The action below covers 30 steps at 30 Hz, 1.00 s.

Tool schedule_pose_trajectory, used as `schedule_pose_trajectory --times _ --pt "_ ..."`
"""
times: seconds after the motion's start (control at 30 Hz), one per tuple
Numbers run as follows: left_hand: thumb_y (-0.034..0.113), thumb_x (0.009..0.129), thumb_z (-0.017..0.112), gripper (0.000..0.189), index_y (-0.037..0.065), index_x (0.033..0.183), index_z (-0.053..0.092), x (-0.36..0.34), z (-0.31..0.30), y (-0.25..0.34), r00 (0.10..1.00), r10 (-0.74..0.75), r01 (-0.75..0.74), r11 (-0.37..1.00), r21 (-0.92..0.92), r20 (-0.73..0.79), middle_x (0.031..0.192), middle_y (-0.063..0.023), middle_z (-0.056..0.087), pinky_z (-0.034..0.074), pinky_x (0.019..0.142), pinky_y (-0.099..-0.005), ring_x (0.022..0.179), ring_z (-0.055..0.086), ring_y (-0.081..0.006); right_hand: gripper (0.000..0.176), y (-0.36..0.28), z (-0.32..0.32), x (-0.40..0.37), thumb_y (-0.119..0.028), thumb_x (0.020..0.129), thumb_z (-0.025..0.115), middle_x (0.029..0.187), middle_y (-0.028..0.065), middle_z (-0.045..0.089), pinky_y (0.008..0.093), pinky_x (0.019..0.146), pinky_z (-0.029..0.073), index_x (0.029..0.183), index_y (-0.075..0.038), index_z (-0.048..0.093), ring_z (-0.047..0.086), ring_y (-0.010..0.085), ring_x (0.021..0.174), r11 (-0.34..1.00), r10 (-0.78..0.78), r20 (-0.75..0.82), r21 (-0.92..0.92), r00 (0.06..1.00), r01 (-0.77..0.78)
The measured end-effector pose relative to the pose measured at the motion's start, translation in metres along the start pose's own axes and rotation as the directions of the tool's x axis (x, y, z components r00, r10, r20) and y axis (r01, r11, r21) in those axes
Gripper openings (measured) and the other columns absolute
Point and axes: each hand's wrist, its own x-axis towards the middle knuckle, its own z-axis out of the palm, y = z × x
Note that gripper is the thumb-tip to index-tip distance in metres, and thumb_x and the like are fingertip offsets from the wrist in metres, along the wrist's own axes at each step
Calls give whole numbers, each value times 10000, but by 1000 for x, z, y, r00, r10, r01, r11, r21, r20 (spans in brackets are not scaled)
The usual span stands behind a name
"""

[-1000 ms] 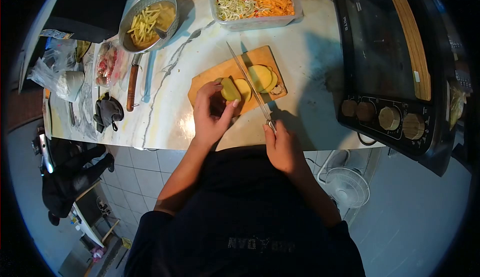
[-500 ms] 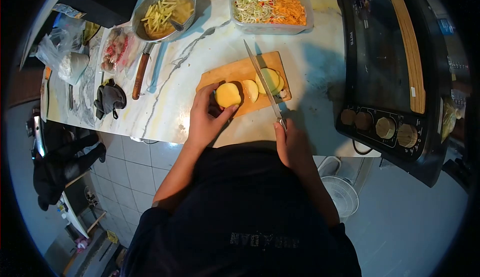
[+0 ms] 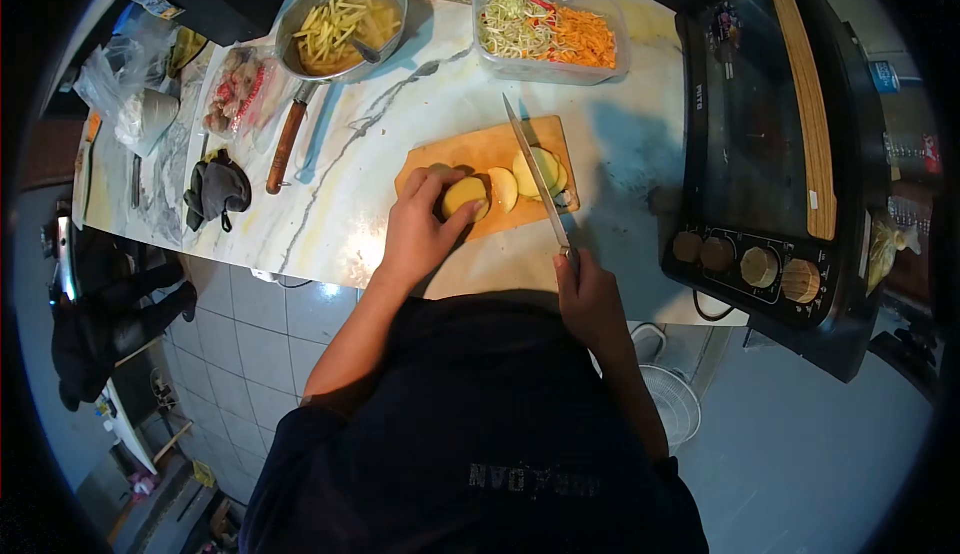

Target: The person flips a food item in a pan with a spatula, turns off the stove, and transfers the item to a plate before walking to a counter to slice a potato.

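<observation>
My left hand (image 3: 420, 224) is closed around a peeled yellow potato (image 3: 464, 197), holding it against the left part of a wooden cutting board (image 3: 430, 158). In my right hand (image 3: 587, 292) is the handle of a long kitchen knife (image 3: 536, 169). Its blade points away from me and passes over the potato slices at the right of the board, apart from the held potato. One pale slice (image 3: 503, 190) lies between the potato and the blade. More slices (image 3: 547, 167) overlap beneath and beside the blade, which hides part of them.
A pan (image 3: 398, 36) of cut sticks in liquid stands at the back left, its wooden handle (image 3: 287, 149) toward me. A plastic tub (image 3: 550, 72) holds sprouts and orange shreds. A toaster oven (image 3: 745, 194) stands right, a dark cloth (image 3: 217, 192) left. Another person (image 3: 95, 329) is far left.
My left hand has shifted slightly right on the potato, which now sits more tilted and closer to the loose slice. The knife stays over the slices. The whole view has shifted a little.
</observation>
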Motion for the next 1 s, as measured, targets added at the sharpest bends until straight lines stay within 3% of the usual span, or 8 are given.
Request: schedule_pose_trajectory --times 0.07,0.13,0.33,0.63,0.67,0.73,0.93,1.0 --pt "139 745 786 460 7 1119 554 0 0 0 999 -26 25 1000 17 39 1040 -159 595 506 819 -341 940 621 -292 290 0 1 0 -282 951 528 717 241 613 498 602 461 890 1 546 607 458 717 1000 21 17 2 1000 -22" --pt "144 782 744 342 18 1050 572 -1 3 1 997 -58 55 996 -68 -49 939 -136 570 504 714 -370 833 606 -320 313 2 5 0 -285 961 515 683 226 592 436 582 446 883 17 544 615 416 678 999 -31 -9 7 999 31" --pt "109 797 722 364 -5 1073 515 -5 23 -3 972 -75 62 996 -63 -223 999 -177 496 483 733 -380 866 552 -332 285 -5 25 5 -242 948 542 673 248 575 450 554 431 832 18 526 603 436 662 997 -64 95 -31 993 67" --pt "62 834 683 345 -1 1080 450 -22 20 -5 979 61 -77 994 -80 -194 988 -90 456 457 723 -300 857 522 -179 282 -16 32 6 -216 934 562 727 279 583 487 573 435 819 35 505 574 474 756 992 -115 139 -25 983 120" --pt "62 834 683 345 -1 1080 450 -25 23 -8 980 58 -74 994 -80 -193 988 -90 456 457 723 -300 857 522 -179 282 -15 33 6 -216 934 562 727 279 583 487 573 435 819 35 505 574 474 756 993 -114 142 -25 983 118" --pt "54 857 643 279 -4 1067 470 -29 27 -13 990 -119 72 890 -451 -77 1032 -133 457 462 728 -315 825 508 -224 276 -10 37 6 -217 936 562 727 275 582 490 576 435 828 32 509 573 476 758 986 -158 118 -32 980 162" --pt "40 881 619 240 1 1081 492 -23 27 -10 997 -17 -11 934 -356 -76 1057 -135 465 478 774 -312 892 546 -235 277 -13 35 5 -224 939 562 740 268 586 493 581 436 834 27 506 572 475 767 989 -139 139 -25 980 144" --pt "38 880 620 240 1 1084 499 -24 24 0 995 -77 45 896 -441 -57 1076 -148 473 476 800 -319 937 548 -255 276 -14 35 5 -225 942 556 742 267 587 495 584 436 839 26 504 572 475 767 989 -144 136 -25 980 149"
